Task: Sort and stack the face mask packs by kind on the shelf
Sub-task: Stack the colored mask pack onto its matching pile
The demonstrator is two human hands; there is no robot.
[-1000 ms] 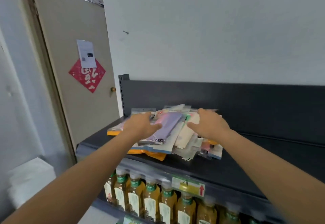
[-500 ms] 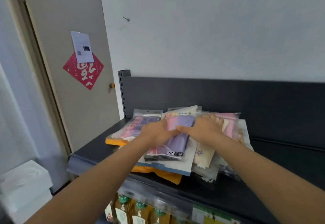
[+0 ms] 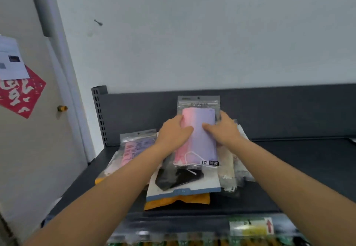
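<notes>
A clear pack of pink-and-purple masks [image 3: 200, 137] is lifted upright over the pile on the dark shelf [image 3: 300, 168]. My left hand [image 3: 174, 132] grips its left edge and my right hand [image 3: 221, 130] grips its right edge. Under it lies a white pack with black masks [image 3: 179, 180], on top of an orange pack [image 3: 177, 201]. Another pink-and-purple pack [image 3: 134, 147] lies flat to the left. Pale beige and clear packs [image 3: 231, 172] are heaped to the right, partly hidden by my right arm.
The shelf's dark back panel [image 3: 279, 110] rises behind the pile, with a slotted upright post [image 3: 98, 114] at its left end. A door [image 3: 28, 130] with a red paper sign stands to the left. A price-tag strip [image 3: 250, 226] runs along the shelf's front edge.
Both hands have closed on the pink-and-purple pack and raised it off the pile to stand upright, uncovering the black-mask pack. The camera has come closer to the shelf.
</notes>
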